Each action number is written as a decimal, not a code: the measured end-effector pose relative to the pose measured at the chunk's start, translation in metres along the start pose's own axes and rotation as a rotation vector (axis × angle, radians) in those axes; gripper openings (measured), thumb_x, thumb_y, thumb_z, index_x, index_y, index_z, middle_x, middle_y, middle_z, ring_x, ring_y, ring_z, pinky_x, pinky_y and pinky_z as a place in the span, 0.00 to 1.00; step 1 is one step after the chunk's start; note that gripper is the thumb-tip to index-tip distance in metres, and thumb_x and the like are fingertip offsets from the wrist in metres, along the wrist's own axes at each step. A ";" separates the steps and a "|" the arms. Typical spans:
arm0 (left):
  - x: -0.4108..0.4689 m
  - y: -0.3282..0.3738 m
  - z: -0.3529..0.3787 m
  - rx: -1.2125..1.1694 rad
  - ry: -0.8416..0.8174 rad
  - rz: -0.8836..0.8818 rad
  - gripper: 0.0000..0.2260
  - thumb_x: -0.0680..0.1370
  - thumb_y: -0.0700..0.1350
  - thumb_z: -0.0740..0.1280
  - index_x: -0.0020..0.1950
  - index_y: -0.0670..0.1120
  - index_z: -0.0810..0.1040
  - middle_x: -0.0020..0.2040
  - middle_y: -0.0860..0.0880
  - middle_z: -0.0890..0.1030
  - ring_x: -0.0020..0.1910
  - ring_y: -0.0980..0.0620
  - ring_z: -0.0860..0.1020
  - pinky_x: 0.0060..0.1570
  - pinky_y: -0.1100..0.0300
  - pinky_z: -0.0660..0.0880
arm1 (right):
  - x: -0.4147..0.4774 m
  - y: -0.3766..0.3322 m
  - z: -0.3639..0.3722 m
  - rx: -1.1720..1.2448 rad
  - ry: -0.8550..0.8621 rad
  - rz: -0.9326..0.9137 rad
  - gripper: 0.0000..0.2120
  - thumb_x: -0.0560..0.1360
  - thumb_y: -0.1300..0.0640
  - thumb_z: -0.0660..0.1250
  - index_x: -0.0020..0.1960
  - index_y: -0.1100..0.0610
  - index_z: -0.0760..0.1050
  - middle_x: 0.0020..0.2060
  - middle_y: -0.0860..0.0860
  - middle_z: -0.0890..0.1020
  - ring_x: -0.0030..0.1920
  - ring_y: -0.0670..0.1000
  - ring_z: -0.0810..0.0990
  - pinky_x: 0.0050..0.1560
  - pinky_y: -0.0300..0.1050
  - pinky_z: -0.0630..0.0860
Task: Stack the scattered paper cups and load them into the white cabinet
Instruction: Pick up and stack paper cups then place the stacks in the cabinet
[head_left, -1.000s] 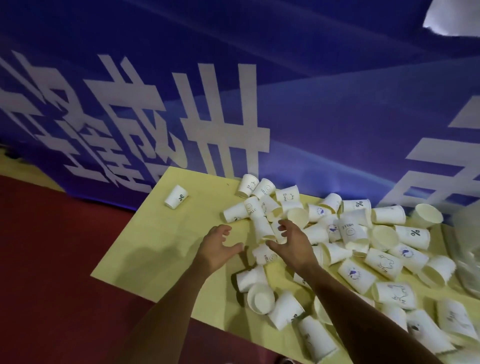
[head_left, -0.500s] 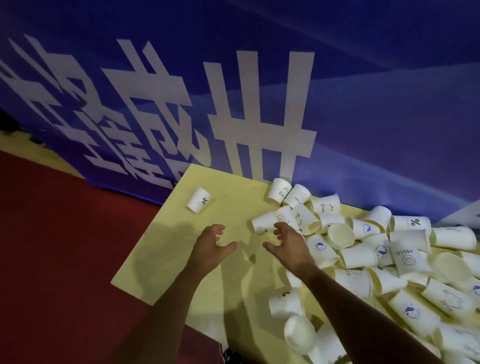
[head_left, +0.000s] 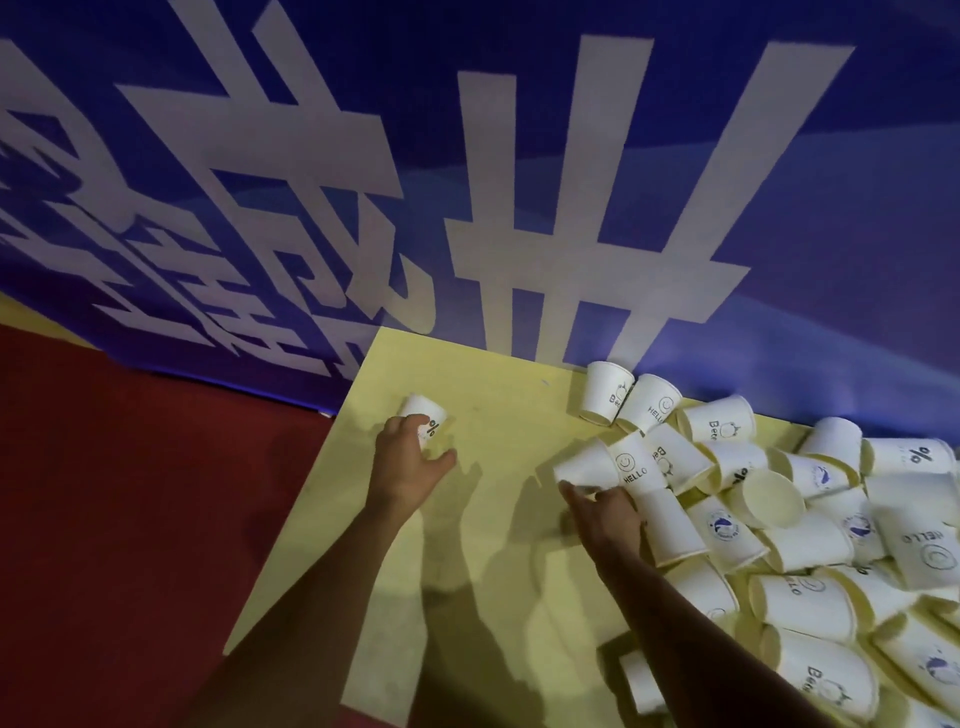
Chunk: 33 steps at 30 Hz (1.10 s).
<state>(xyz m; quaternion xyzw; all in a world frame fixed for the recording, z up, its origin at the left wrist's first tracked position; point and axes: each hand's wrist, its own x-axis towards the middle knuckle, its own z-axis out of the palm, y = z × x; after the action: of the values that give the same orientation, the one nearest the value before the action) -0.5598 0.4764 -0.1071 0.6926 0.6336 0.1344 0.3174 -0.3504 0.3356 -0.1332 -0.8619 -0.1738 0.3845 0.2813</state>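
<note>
At the far left a dark red floor (head_left: 130, 493) runs under the desk's edge, and a blue banner with large white characters (head_left: 519, 156) hangs behind. On the pale yellow desk (head_left: 498, 545), near its far left corner, 1 small white paper cup with a black % mark (head_left: 428, 410) lies on its side, well apart from the rest. The left hand (head_left: 405, 467) is over it, fingers arched onto its wall and the thumb spread wide of it; I cannot tell whether a real hold has closed.

The risk here, as I judge it, is the edge: a light cup on its side rolls easily, and a nudge from those fingers could send it off the corner to the floor.

Further right, the right hand (head_left: 605, 519) reaches the near-left fringe of the heap, fingertips against a plain white paper cup lying on its side (head_left: 584, 467). Whether it pinches the cup or only touches it cannot be told. Pulling this 1 out could shift its neighbours, since a cup printed HELLO (head_left: 631, 462) leans on it.

The heap of white paper cups (head_left: 810, 545) fills the desk's right side, tumbled at every angle, some mouth-up, many printed with small blue or black marks. None looks nested yet. The thin walls would crush under a hard squeeze. The white cabinet is not in view.
</note>
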 end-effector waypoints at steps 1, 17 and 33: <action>0.007 -0.002 -0.001 0.014 0.016 -0.009 0.28 0.69 0.48 0.78 0.66 0.44 0.75 0.61 0.42 0.74 0.60 0.43 0.73 0.60 0.52 0.71 | 0.003 0.001 0.004 0.045 0.008 -0.010 0.21 0.74 0.40 0.70 0.51 0.59 0.81 0.49 0.57 0.84 0.53 0.59 0.82 0.53 0.48 0.76; 0.053 -0.024 0.023 0.040 -0.018 -0.253 0.29 0.70 0.47 0.75 0.68 0.45 0.69 0.63 0.42 0.72 0.63 0.39 0.71 0.60 0.46 0.66 | 0.022 -0.009 0.027 0.296 0.063 0.154 0.22 0.67 0.36 0.72 0.39 0.56 0.81 0.39 0.50 0.84 0.45 0.55 0.82 0.52 0.55 0.80; 0.025 -0.014 0.020 -0.091 -0.109 -0.208 0.25 0.71 0.49 0.75 0.64 0.47 0.69 0.56 0.46 0.81 0.51 0.42 0.80 0.58 0.45 0.74 | -0.002 -0.011 0.003 0.150 -0.011 -0.077 0.20 0.70 0.47 0.76 0.56 0.54 0.75 0.45 0.46 0.82 0.44 0.45 0.80 0.41 0.42 0.75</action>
<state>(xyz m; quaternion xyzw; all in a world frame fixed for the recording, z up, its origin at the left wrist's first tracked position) -0.5554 0.4950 -0.1365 0.6142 0.6771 0.0916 0.3949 -0.3550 0.3444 -0.1270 -0.8290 -0.1791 0.3899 0.3587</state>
